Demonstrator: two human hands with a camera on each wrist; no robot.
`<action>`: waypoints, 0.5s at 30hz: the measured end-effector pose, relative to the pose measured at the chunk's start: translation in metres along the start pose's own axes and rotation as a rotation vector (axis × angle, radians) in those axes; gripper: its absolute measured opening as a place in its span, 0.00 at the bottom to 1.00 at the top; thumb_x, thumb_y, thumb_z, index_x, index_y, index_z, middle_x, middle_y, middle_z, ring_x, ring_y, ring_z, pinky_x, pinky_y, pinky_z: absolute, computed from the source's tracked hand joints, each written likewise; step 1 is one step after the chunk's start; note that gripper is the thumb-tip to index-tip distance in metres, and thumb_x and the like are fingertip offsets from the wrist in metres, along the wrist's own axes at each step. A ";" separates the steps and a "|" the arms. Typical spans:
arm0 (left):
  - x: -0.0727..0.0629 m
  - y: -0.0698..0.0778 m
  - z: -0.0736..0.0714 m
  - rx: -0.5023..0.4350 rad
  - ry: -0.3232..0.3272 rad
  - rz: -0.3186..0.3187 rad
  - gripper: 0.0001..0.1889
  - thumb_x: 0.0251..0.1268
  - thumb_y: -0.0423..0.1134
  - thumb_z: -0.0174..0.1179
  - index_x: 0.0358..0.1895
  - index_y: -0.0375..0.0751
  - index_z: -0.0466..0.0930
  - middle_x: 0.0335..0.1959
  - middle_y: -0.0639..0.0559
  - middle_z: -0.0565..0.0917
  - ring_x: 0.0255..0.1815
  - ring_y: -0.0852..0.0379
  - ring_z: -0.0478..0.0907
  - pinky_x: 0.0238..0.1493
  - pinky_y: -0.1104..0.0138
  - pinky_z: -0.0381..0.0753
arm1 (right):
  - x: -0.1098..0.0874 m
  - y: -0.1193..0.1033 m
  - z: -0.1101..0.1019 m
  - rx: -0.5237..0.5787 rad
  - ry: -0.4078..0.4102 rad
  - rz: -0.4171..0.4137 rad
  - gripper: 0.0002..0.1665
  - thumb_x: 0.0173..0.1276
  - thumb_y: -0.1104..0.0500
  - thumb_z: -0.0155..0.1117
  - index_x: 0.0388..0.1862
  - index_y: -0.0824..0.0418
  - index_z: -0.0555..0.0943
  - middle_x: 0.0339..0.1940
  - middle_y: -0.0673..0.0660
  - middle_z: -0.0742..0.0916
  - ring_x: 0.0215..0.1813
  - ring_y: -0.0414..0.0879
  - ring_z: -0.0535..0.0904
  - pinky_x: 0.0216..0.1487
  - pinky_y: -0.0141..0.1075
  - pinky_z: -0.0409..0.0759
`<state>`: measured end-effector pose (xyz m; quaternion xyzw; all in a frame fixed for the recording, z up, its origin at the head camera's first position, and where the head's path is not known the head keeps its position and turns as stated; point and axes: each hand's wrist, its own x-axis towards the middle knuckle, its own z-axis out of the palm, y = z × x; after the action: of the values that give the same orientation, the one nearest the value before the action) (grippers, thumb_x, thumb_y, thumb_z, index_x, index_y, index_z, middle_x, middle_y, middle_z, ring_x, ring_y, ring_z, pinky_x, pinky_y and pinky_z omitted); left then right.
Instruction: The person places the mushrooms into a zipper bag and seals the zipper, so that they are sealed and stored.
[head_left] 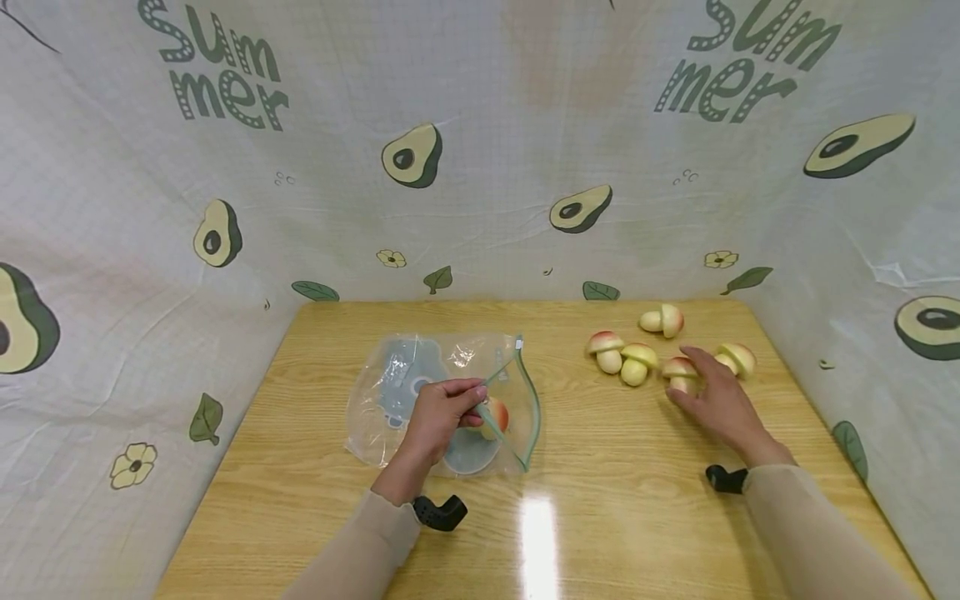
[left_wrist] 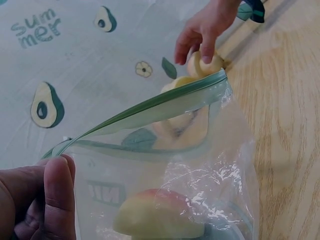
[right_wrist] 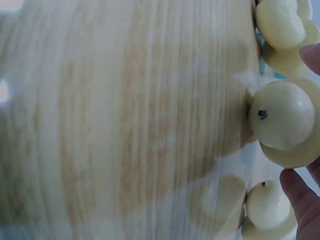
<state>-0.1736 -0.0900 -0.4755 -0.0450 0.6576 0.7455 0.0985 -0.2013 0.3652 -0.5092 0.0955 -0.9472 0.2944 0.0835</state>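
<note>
My left hand (head_left: 442,412) pinches the green-edged mouth of a clear zip bag (left_wrist: 165,107) between thumb and fingers. Inside the bag lies a toy mushroom (left_wrist: 157,212) with a red-and-yellow cap. On the right, my right hand (head_left: 716,404) reaches over another toy mushroom (head_left: 681,373), red-capped with a pale stem. Its thumb and fingers are spread at either side of that mushroom. From the right wrist camera, one fingertip (right_wrist: 295,187) is right at the cap's edge, and the mushroom's round stem end (right_wrist: 282,115) faces the camera.
More toy mushrooms lie around the right hand: a red-capped one (head_left: 605,350), a yellow one (head_left: 637,363), one at the back (head_left: 663,320) and one farther right (head_left: 737,359). A printed cloth (head_left: 487,250) stands behind and beside the wooden table (head_left: 600,500).
</note>
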 end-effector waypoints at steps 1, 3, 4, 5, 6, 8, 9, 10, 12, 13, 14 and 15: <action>0.000 0.000 0.000 -0.002 0.001 0.001 0.13 0.74 0.29 0.66 0.56 0.27 0.87 0.38 0.45 0.90 0.26 0.61 0.84 0.30 0.71 0.90 | 0.000 0.000 0.000 -0.001 -0.004 0.001 0.47 0.72 0.54 0.75 0.81 0.67 0.63 0.76 0.77 0.70 0.74 0.79 0.64 0.68 0.75 0.65; -0.001 0.000 -0.001 -0.005 0.003 0.003 0.13 0.74 0.30 0.66 0.56 0.27 0.87 0.40 0.42 0.90 0.26 0.61 0.84 0.30 0.71 0.90 | 0.000 0.000 0.001 -0.002 -0.009 0.003 0.47 0.71 0.54 0.75 0.81 0.68 0.62 0.76 0.77 0.70 0.74 0.79 0.63 0.68 0.75 0.65; -0.002 0.000 -0.002 -0.004 0.005 0.002 0.13 0.74 0.30 0.66 0.57 0.27 0.87 0.41 0.40 0.90 0.26 0.61 0.84 0.30 0.71 0.90 | 0.000 0.000 0.002 -0.005 -0.011 0.004 0.48 0.71 0.54 0.75 0.81 0.68 0.62 0.76 0.77 0.70 0.74 0.80 0.63 0.68 0.75 0.65; -0.002 0.000 -0.002 -0.003 0.006 0.004 0.13 0.74 0.30 0.66 0.57 0.27 0.87 0.42 0.39 0.90 0.26 0.61 0.83 0.30 0.71 0.90 | -0.001 -0.001 0.002 -0.006 -0.015 0.005 0.48 0.71 0.55 0.75 0.81 0.68 0.62 0.76 0.78 0.70 0.73 0.80 0.63 0.68 0.75 0.65; -0.002 0.001 -0.002 -0.003 0.008 0.004 0.14 0.74 0.30 0.67 0.57 0.27 0.87 0.43 0.38 0.90 0.26 0.62 0.83 0.30 0.71 0.90 | -0.001 0.000 0.002 -0.004 -0.020 0.006 0.49 0.71 0.55 0.75 0.82 0.69 0.61 0.76 0.78 0.69 0.73 0.80 0.63 0.68 0.75 0.64; -0.003 0.001 -0.003 0.000 0.007 0.006 0.14 0.74 0.30 0.67 0.57 0.27 0.87 0.43 0.37 0.90 0.27 0.62 0.83 0.31 0.71 0.90 | -0.003 0.000 0.002 -0.006 -0.024 0.005 0.50 0.70 0.56 0.75 0.82 0.71 0.59 0.75 0.79 0.69 0.73 0.81 0.62 0.68 0.75 0.64; -0.003 0.001 -0.003 0.000 0.007 0.006 0.14 0.74 0.30 0.67 0.57 0.27 0.87 0.44 0.37 0.89 0.27 0.62 0.83 0.31 0.71 0.90 | -0.004 0.000 0.002 -0.005 -0.025 0.006 0.51 0.70 0.56 0.76 0.82 0.72 0.59 0.75 0.80 0.68 0.72 0.81 0.62 0.67 0.75 0.64; -0.004 0.001 -0.004 0.002 0.008 0.007 0.14 0.74 0.31 0.67 0.57 0.27 0.87 0.44 0.37 0.89 0.27 0.62 0.83 0.31 0.71 0.90 | -0.004 0.001 0.002 -0.006 -0.024 0.004 0.52 0.70 0.56 0.76 0.82 0.73 0.58 0.74 0.81 0.68 0.72 0.81 0.62 0.67 0.75 0.64; -0.004 0.001 -0.005 0.002 0.012 0.007 0.14 0.74 0.30 0.66 0.57 0.26 0.86 0.44 0.37 0.89 0.27 0.62 0.83 0.31 0.71 0.90 | -0.005 0.002 0.003 -0.005 -0.020 0.004 0.52 0.70 0.56 0.76 0.81 0.74 0.57 0.74 0.81 0.68 0.72 0.81 0.62 0.67 0.75 0.64; -0.004 0.001 -0.005 0.002 0.013 0.007 0.14 0.74 0.30 0.66 0.57 0.27 0.87 0.44 0.36 0.89 0.27 0.62 0.83 0.31 0.71 0.90 | -0.006 0.002 0.004 -0.009 -0.014 0.003 0.53 0.69 0.56 0.76 0.81 0.74 0.58 0.74 0.82 0.68 0.72 0.81 0.62 0.67 0.75 0.65; -0.005 0.001 -0.006 0.002 0.014 0.008 0.14 0.74 0.30 0.66 0.57 0.26 0.86 0.44 0.36 0.89 0.27 0.62 0.83 0.31 0.71 0.90 | -0.005 0.003 0.004 -0.014 -0.012 0.005 0.53 0.69 0.55 0.77 0.81 0.75 0.57 0.73 0.82 0.68 0.72 0.81 0.62 0.67 0.75 0.65; -0.005 0.001 -0.006 -0.003 0.015 0.008 0.14 0.74 0.30 0.66 0.57 0.26 0.86 0.43 0.37 0.89 0.27 0.62 0.83 0.31 0.71 0.90 | -0.005 0.003 0.004 -0.020 -0.012 0.010 0.54 0.69 0.54 0.77 0.81 0.75 0.57 0.74 0.82 0.67 0.72 0.81 0.62 0.67 0.76 0.64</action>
<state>-0.1695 -0.0966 -0.4741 -0.0480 0.6575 0.7464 0.0908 -0.1973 0.3661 -0.5156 0.0918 -0.9510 0.2847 0.0775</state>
